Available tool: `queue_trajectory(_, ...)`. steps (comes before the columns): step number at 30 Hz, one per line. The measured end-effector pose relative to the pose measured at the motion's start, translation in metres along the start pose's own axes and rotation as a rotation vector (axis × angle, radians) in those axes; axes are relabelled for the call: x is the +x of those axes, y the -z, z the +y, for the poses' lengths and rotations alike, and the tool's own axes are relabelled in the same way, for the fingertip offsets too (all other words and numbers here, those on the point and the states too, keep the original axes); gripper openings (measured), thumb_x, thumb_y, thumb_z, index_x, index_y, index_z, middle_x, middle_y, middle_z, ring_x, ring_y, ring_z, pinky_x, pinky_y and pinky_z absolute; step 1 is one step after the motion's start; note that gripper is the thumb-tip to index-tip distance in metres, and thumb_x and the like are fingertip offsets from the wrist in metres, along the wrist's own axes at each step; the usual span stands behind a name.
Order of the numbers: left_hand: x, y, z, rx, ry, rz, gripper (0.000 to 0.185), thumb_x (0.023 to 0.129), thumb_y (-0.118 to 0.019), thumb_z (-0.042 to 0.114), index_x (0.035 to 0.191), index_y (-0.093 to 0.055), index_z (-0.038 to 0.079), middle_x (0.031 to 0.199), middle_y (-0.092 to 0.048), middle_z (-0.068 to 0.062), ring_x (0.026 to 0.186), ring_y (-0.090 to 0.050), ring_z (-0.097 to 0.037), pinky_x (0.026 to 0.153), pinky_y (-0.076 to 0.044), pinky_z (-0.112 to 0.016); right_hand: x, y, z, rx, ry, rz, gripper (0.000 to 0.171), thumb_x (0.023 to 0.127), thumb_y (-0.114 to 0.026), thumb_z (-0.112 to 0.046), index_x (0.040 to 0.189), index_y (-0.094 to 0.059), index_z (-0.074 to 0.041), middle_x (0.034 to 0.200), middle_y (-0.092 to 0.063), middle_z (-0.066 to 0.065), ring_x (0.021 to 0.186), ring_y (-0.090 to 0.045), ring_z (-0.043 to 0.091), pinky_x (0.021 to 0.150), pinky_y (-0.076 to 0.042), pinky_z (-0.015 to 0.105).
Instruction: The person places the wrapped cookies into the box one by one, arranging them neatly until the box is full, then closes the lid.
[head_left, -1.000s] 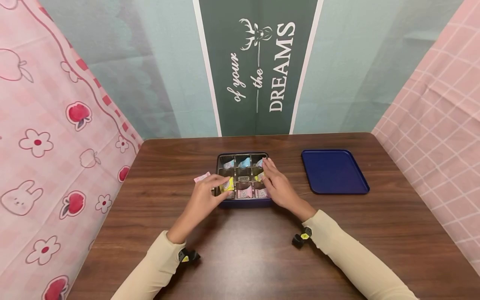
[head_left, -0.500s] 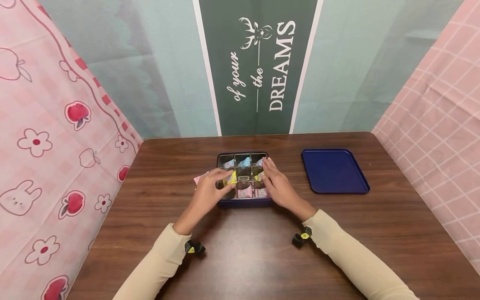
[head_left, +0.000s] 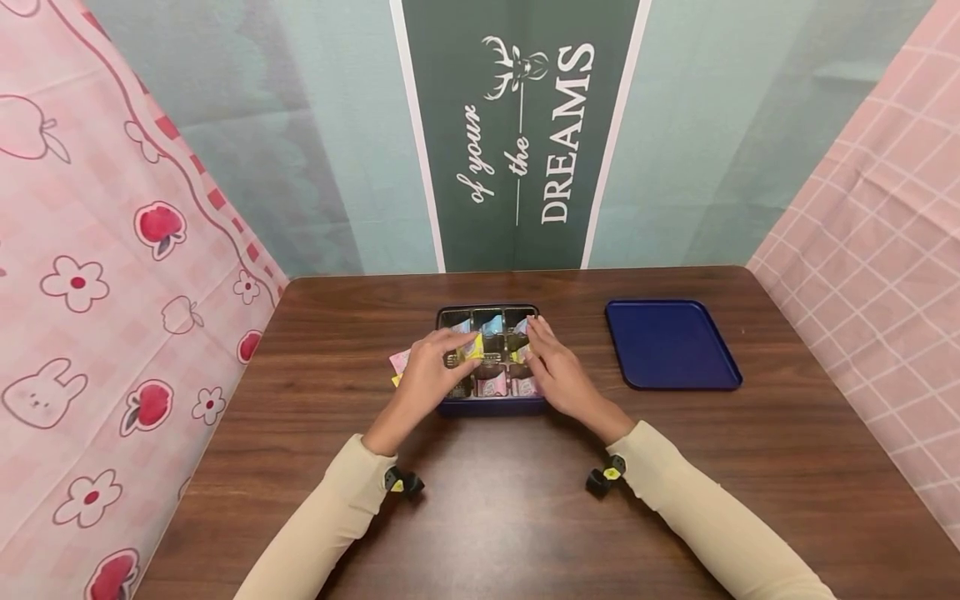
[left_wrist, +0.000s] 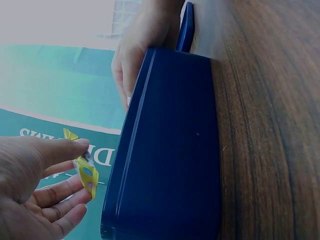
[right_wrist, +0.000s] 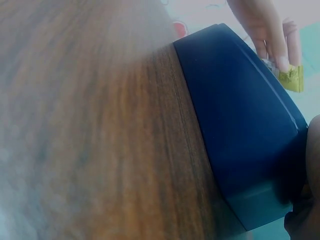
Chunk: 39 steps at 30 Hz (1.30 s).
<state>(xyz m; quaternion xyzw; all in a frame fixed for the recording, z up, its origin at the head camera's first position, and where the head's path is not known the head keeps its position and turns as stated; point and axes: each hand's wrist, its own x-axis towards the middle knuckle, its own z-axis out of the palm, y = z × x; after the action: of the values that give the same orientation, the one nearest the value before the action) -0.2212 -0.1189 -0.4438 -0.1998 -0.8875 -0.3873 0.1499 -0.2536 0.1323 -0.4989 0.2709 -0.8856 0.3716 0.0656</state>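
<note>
A dark blue box [head_left: 489, 407] with several compartments sits mid-table, holding wrapped sweets in pink, blue and yellow. My left hand [head_left: 457, 346] hovers over the box's left side and pinches a yellow wrapped sweet [head_left: 475, 346] between thumb and fingers. The left wrist view shows the same sweet [left_wrist: 86, 172] beside the box's outer wall [left_wrist: 170, 150]. My right hand [head_left: 534, 342] rests with straight fingers along the box's right side. In the right wrist view the box's wall [right_wrist: 240, 115] fills the frame, with the yellow sweet [right_wrist: 292, 77] beyond it.
An empty dark blue tray [head_left: 671, 343] lies to the right of the box. A pink wrapped sweet [head_left: 400, 361] lies on the brown table [head_left: 487, 517] just left of the box. Patterned pink cloths hang on both sides and a green banner at the back.
My left hand lifted the yellow sweet from the box's front-left corner and carried it back toward the middle. The right hand stayed where it was.
</note>
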Motion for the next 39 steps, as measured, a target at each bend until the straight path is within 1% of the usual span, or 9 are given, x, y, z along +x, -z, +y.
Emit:
queue_trajectory(8,0.007,-0.006,-0.002,0.000,0.024,-0.016,0.040,0.084,-0.085,0.011,0.122,-0.075,0.005,0.115,-0.074,-0.013,0.110,-0.068,-0.028,0.095,-0.054,-0.046,0.000,0.000,-0.001,-0.008,-0.017,-0.003,0.051,0.106,-0.052,-0.012,0.151,-0.038,0.009,0.163,-0.030,0.017,0.154,-0.019,0.028,0.120,-0.023,0.052)
queue_trajectory(12,0.009,-0.008,-0.002,-0.005,0.033,-0.028,0.040,0.084,-0.084,0.011,0.123,-0.074,0.006,0.116,-0.074,-0.013,0.111,-0.068,-0.028,0.095,-0.055,-0.046,0.000,0.000,-0.001,-0.008,-0.019,-0.010,0.051,0.106,-0.051,-0.013,0.151,-0.038,0.009,0.164,-0.029,0.018,0.154,-0.019,0.030,0.120,-0.023,0.053)
queue_trajectory(20,0.014,-0.010,-0.002,0.001,0.046,-0.050,0.041,0.085,-0.084,0.011,0.124,-0.073,0.005,0.117,-0.073,-0.013,0.105,-0.070,-0.028,0.090,-0.057,-0.043,0.000,0.001,-0.004,-0.012,-0.028,-0.025,0.052,0.107,-0.050,-0.015,0.151,-0.038,0.008,0.164,-0.029,0.016,0.154,-0.017,0.027,0.121,-0.022,0.052)
queue_trajectory(26,0.017,-0.013,-0.003,-0.003,0.062,-0.075,0.042,0.085,-0.084,0.012,0.125,-0.073,0.006,0.120,-0.072,-0.014,0.109,-0.069,-0.029,0.093,-0.056,-0.044,0.000,0.002,-0.004,-0.016,-0.025,-0.027,0.052,0.107,-0.050,-0.015,0.151,-0.037,0.008,0.164,-0.029,0.017,0.154,-0.018,0.028,0.120,-0.023,0.053)
queue_trajectory(35,0.020,-0.017,-0.004,-0.023,0.067,-0.080,0.043,0.085,-0.084,0.010,0.126,-0.073,0.006,0.124,-0.071,-0.013,0.119,-0.064,-0.031,0.099,-0.052,-0.047,-0.001,0.003,-0.005,-0.012,-0.034,-0.036,0.052,0.107,-0.050,-0.016,0.152,-0.037,0.008,0.164,-0.028,0.017,0.154,-0.016,0.027,0.120,-0.023,0.054)
queue_trajectory(39,0.021,-0.020,-0.005,-0.030,0.064,-0.083,0.042,0.085,-0.083,0.009,0.126,-0.072,0.005,0.124,-0.071,-0.013,0.119,-0.064,-0.032,0.100,-0.052,-0.047,-0.001,0.002,-0.005,-0.016,-0.029,-0.030,0.052,0.107,-0.050,-0.016,0.151,-0.038,0.009,0.164,-0.029,0.018,0.154,-0.017,0.028,0.119,-0.024,0.055)
